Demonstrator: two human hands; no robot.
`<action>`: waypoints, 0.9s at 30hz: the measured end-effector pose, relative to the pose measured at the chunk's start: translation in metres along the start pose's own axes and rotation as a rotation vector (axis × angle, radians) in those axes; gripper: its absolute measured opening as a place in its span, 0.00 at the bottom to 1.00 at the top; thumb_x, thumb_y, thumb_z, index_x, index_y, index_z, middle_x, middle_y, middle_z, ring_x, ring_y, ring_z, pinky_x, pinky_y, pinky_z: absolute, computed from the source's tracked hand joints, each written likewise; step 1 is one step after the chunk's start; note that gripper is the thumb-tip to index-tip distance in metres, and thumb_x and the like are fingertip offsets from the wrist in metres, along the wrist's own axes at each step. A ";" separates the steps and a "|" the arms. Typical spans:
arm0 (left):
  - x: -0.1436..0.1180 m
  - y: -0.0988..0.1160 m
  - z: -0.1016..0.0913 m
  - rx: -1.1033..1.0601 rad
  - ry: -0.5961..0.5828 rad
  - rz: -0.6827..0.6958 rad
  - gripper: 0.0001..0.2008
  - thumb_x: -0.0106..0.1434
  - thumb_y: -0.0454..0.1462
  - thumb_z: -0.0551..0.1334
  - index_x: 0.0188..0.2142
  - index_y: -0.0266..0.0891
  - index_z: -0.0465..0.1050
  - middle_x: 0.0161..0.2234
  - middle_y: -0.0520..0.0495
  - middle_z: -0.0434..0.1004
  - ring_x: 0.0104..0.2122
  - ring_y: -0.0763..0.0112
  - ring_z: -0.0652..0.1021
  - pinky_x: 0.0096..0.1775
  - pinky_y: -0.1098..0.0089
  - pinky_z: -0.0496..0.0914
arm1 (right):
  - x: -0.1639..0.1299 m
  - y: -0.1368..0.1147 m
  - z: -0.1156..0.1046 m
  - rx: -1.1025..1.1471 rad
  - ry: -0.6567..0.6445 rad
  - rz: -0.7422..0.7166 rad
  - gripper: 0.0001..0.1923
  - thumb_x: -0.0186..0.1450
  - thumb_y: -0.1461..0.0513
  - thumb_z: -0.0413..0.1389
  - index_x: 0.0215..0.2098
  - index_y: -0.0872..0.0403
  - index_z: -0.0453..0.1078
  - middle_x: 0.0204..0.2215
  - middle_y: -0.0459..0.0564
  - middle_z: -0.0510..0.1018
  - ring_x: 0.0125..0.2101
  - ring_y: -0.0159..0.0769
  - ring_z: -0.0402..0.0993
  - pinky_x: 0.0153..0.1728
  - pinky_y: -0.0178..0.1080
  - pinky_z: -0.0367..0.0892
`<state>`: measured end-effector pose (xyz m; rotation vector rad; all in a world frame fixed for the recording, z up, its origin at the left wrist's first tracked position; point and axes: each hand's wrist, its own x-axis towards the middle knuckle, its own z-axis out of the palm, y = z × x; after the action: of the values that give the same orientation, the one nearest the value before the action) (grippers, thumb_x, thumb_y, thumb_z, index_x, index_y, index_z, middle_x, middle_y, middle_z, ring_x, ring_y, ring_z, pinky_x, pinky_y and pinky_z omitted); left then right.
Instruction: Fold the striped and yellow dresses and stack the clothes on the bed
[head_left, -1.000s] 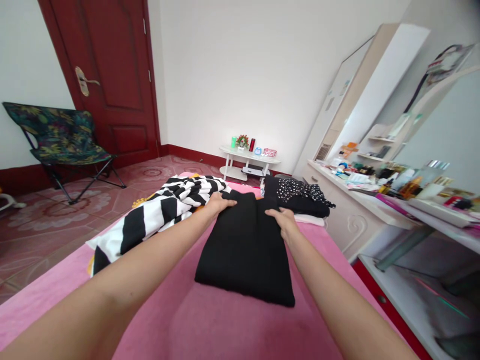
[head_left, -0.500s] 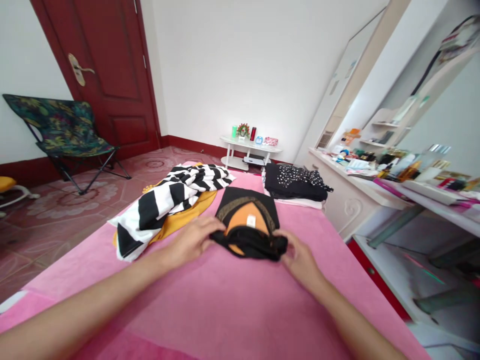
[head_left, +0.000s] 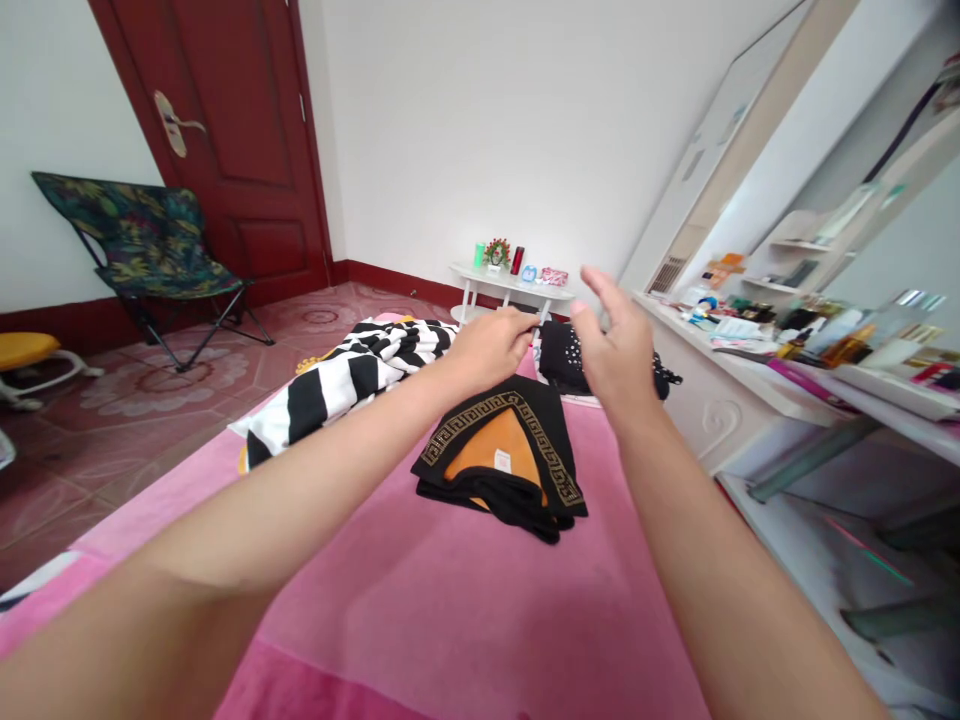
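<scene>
A folded black garment (head_left: 501, 460) with a gold-patterned neckline and an orange lining lies on the pink bed cover (head_left: 450, 620). Both my hands hover above its far end, holding nothing. My left hand (head_left: 491, 345) has its fingers loosely curled. My right hand (head_left: 616, 345) is raised with its fingers spread. Behind them lie a black-and-white striped garment (head_left: 352, 375) at the left and a folded black dotted garment (head_left: 574, 365) at the right.
A white dresser (head_left: 750, 390) crowded with cosmetics runs along the right side of the bed. A small white side table (head_left: 510, 290) stands by the far wall. A folding chair (head_left: 157, 260) and a red door (head_left: 232, 140) are at the left.
The black garment went from a flat spread to a compact fold showing the orange lining. My hands let go of it and rose above its far end.
</scene>
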<state>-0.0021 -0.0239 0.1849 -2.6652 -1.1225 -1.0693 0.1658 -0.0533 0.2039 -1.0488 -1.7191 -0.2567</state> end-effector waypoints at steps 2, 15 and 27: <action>-0.022 -0.010 0.049 0.048 -0.085 -0.098 0.22 0.67 0.39 0.47 0.59 0.39 0.60 0.56 0.43 0.65 0.56 0.62 0.66 0.56 0.60 0.59 | -0.037 0.020 0.039 -0.096 -0.059 0.060 0.23 0.67 0.54 0.44 0.60 0.48 0.58 0.60 0.50 0.61 0.62 0.49 0.48 0.58 0.60 0.45; -0.085 -0.042 0.122 0.071 -0.367 -0.271 0.28 0.67 0.45 0.45 0.65 0.40 0.47 0.66 0.46 0.41 0.64 0.59 0.47 0.61 0.54 0.47 | -0.138 0.047 0.092 -0.336 -0.707 0.354 0.32 0.68 0.47 0.34 0.66 0.51 0.43 0.66 0.52 0.40 0.65 0.47 0.33 0.60 0.57 0.40; -0.153 -0.065 0.060 -0.182 -0.506 -0.159 0.28 0.69 0.48 0.42 0.65 0.44 0.42 0.66 0.46 0.38 0.65 0.64 0.46 0.62 0.59 0.46 | -0.185 0.050 0.020 -0.172 -0.767 0.317 0.29 0.68 0.49 0.40 0.65 0.48 0.46 0.66 0.48 0.46 0.65 0.39 0.40 0.62 0.51 0.42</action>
<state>-0.0855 -0.0517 0.0315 -3.1438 -1.3881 -0.5379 0.2008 -0.1069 0.0224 -1.6687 -2.1764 0.2428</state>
